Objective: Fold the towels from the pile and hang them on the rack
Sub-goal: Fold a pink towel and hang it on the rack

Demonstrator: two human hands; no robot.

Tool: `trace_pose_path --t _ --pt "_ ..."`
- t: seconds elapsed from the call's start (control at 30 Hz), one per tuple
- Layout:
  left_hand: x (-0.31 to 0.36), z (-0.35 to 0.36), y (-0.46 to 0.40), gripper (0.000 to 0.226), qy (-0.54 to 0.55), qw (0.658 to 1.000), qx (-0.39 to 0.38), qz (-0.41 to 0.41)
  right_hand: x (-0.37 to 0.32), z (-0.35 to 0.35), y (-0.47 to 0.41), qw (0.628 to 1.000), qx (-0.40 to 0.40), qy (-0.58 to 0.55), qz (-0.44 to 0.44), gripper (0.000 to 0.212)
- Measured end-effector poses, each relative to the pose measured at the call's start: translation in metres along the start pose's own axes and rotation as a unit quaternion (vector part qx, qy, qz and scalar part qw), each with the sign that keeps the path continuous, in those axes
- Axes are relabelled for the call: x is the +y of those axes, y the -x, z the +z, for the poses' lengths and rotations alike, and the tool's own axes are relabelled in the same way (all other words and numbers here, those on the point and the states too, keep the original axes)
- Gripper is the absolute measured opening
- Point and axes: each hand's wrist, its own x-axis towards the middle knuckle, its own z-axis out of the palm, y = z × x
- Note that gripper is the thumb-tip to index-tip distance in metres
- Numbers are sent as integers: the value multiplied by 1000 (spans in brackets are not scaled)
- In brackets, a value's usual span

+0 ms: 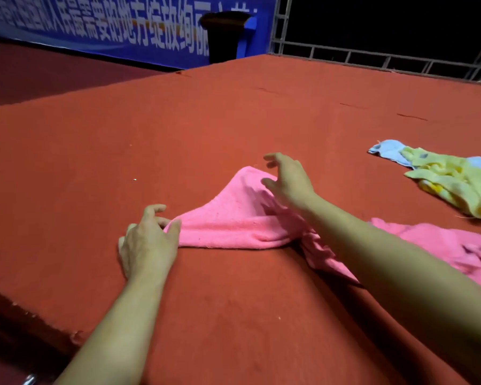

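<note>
Head view: pink towel [233, 220] mid-table [233, 112].

Two bare forearms, no sleeves anywhere up to the lower frame edge. No watch, bracelet or ring visible on either wrist or finger. No gloves. Left hand [147, 243] and right hand [288, 180] both uncovered, with short, unpainted nails where visible. Rest of the body out of view.
</note>
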Motion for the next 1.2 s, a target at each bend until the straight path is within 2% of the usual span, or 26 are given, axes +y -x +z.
trace_pose_path --t 0.1,0.2,0.3,0.37,0.43,0.6,0.8,0.93,1.07,1.13,1.2 --pt "8 -7 6 33 15 999 36 15 5 -45 78 999 21 -19 -29 50" --pt "28 -12 26 35 53 993 40 96 17 -87 154 1000 10 -25 -14 47" --pt "61 -1 65 44 36 960 -71 269 41 -105 205 999 7 -27 20 49" --pt "93 14 92 50 50 932 -175 315 57 -106 226 999 14 -19 47 51" --pt "128 31 113 50 51 911 -223 344 72 -104 240 998 15 -2 64 54" --pt "155 84 142 41 118 916 -217 315 93 -111 246 996 -3 52 74 59" --pt "144 87 147 51 125 891 -227 372 98 -115 242 995 10 61 77 49" --pt "138 86 148 56 153 874 -243 393 94 -123 244 997 56 -22 41 48" --pt "137 90 148 38 153 882 -218 390 95 -129 252 991 76 -102 41 48" --pt "137 90 149 29 206 870 -224 388 98 -132 254 989 93 -107 44 46" --pt "140 82 151 27 241 860 -193 407 99 -136 254 987 114 -103 41 46"
